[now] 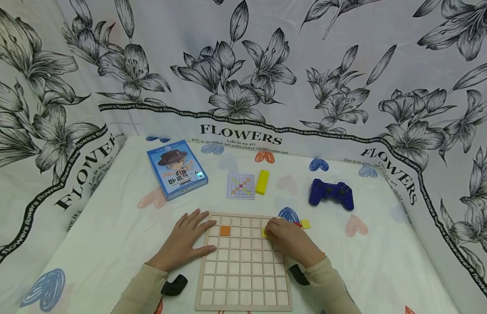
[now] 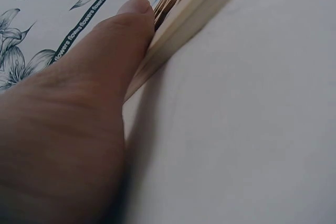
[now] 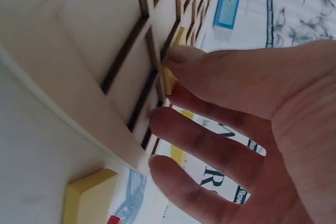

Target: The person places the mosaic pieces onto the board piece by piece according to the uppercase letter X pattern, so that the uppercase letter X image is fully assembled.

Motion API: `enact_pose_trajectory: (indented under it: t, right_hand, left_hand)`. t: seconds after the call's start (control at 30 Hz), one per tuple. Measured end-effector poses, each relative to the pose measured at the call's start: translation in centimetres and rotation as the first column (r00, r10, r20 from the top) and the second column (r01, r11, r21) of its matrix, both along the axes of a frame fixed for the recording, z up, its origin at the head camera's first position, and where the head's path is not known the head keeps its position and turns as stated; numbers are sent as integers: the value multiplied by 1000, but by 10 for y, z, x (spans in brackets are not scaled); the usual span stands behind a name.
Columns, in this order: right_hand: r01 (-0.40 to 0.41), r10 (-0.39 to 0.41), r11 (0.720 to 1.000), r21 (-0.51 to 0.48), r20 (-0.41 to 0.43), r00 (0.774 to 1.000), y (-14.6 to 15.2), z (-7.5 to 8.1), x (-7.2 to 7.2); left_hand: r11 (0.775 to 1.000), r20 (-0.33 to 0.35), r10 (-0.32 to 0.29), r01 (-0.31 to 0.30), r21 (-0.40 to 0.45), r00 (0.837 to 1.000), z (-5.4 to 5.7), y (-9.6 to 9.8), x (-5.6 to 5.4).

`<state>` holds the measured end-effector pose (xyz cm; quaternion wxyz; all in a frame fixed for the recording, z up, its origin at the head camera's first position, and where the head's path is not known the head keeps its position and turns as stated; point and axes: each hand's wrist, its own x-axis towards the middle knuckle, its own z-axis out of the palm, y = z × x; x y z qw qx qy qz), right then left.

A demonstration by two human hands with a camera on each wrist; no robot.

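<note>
A wooden grid board (image 1: 240,281) lies in front of me, with an orange square tile (image 1: 225,230) in a cell of its upper left part. My left hand (image 1: 184,242) rests along the board's left edge, fingers spread and thumb at the rim; the left wrist view shows that thumb against the wooden side. Over the upper right cells, my right hand (image 1: 292,240) pinches a yellow square tile (image 1: 264,233) between thumb and index finger. In the right wrist view the yellow tile (image 3: 169,80) stands tilted at the grid, partly hidden by the thumb.
Beside the board's upper right corner lie another yellow tile (image 1: 305,223) and a red piece (image 1: 297,225). Farther back are a pattern card (image 1: 240,186), a yellow bar (image 1: 262,182), a blue box (image 1: 177,169) and a blue game controller (image 1: 331,194). A flowered cloth (image 1: 243,56) hangs behind.
</note>
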<state>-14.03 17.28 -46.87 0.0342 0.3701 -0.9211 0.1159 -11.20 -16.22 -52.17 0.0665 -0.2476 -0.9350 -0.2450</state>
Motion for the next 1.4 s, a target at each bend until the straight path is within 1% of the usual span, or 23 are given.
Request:
enact_pose_trajectory:
  t: [0.13,0.17,0.27,0.33,0.37,0.43,0.57,0.6,0.67,0.73,0.8,0.87,0.93,1.0,1.1,1.17,1.3,1.4]
  right_hand:
    - [13,-13,1000,12,37,999,4,5,2]
    - [24,-24,1000,14,32,999,6,7,3]
    - [108,-107,994,0,32,994,15,15,8]
    - [179,-178,984,-14,46,983,24,20,13]
    - [222,-221,975,-14,55,974,28,22,15]
    - [307,-304,952,-10,112,946,39,24,20]
    - [433,-424,902,10,223,878,65,23,27]
    - [457,-445,889,14,258,858,71,22,29]
    - [486,-470,874,26,303,829,83,21,31]
    - [504,-486,863,39,334,807,92,20,34]
    - [518,-499,854,48,359,789,98,18,37]
    - [516,-497,855,54,375,783,102,17,41]
    - [519,-503,852,68,380,776,105,15,44]
    - [516,-503,853,76,383,775,107,13,47]
    - [512,-507,855,90,358,784,109,9,49]
    - [500,-498,861,89,345,796,108,7,50]
    - [482,-484,871,92,327,812,106,5,51]
    - [477,-477,875,89,333,813,103,5,50]
  left_hand:
    - [1000,-27,-3,3,7,1000,-1,0,0]
    - [1000,-31,-6,7,8,1000,-1,1,0]
    - [1000,-16,-16,16,-1,1000,0,0,-1]
    - [1000,4,-30,30,1,1000,1,-1,-1]
    - [999,13,-38,38,4,999,1,-1,-1]
    - [998,40,-58,58,11,998,2,-4,0]
    - [994,91,-107,104,36,990,5,-10,2]
    - [992,107,-121,116,43,987,5,-11,2]
    - [989,146,-143,136,56,979,7,-14,1]
    - [987,183,-157,148,64,970,8,-16,-1]
    - [986,204,-165,155,65,965,8,-17,-2]
    - [986,209,-164,154,66,964,7,-18,-2]
    - [986,198,-163,153,65,967,6,-18,-2]
    - [986,186,-161,152,65,969,5,-17,-1]
    - [988,179,-150,143,52,972,5,-16,-2]
    - [990,185,-139,133,47,973,5,-15,-2]
    - [993,199,-120,114,45,973,7,-15,-1]
    - [993,204,-113,106,45,972,8,-15,-1]
